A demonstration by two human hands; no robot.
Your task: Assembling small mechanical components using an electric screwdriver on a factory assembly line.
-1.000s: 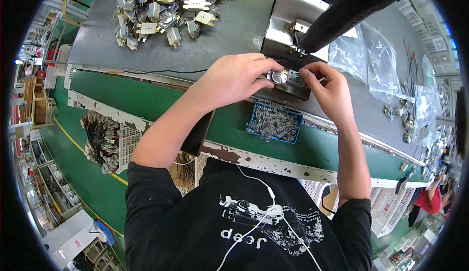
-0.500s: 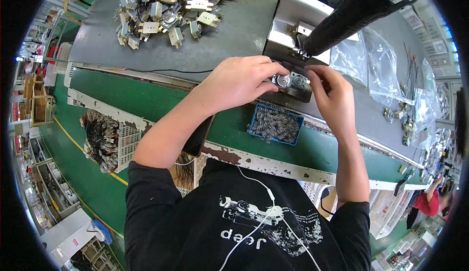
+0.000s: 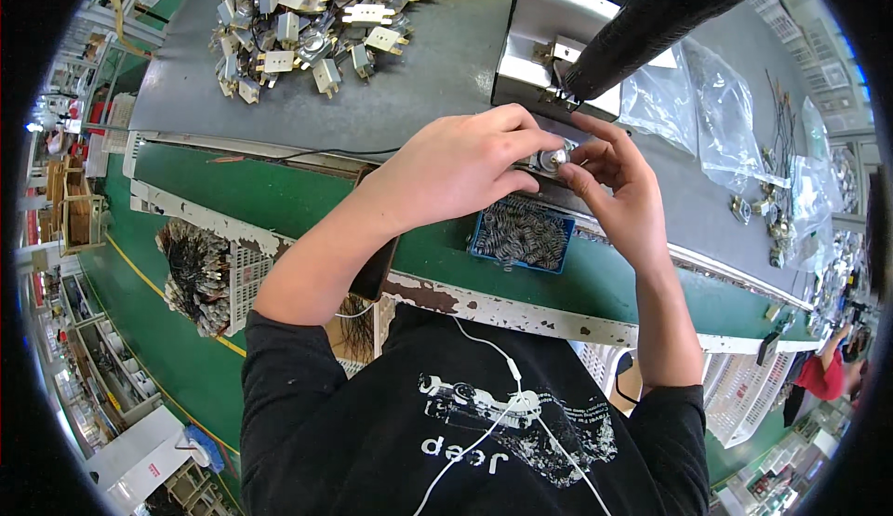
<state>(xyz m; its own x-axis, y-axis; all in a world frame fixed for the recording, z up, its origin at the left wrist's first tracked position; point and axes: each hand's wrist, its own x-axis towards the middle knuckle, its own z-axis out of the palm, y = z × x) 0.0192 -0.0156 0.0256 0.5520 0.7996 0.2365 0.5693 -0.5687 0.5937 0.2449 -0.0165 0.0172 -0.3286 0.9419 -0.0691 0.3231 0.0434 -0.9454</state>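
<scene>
A small round metal part [image 3: 553,159] with a knob-like centre sits between my hands, at the front of the machine. My left hand [image 3: 465,162] reaches in from the left, thumb and forefinger bent around the part's left side. From the right, my right hand [image 3: 621,186] has its thumb and curled fingers closed on the right side of the same part. The fingers hide most of it and of the holder below. Just in front of the hands, a blue tray [image 3: 517,262] holds many small metal coil springs [image 3: 524,230].
Above the hands stands a metal machine [image 3: 561,23] with a black-wrapped arm [image 3: 628,37] slanting over it. A heap of metal switch-like assemblies [image 3: 316,23] lies far left. Clear plastic bags [image 3: 712,111] lie right. A white crate with wired parts [image 3: 200,269] stands lower left.
My right hand has shifted left and its fingers have closed in on the metal part. My left hand stays nearly in place. The whole view has moved slightly.
</scene>
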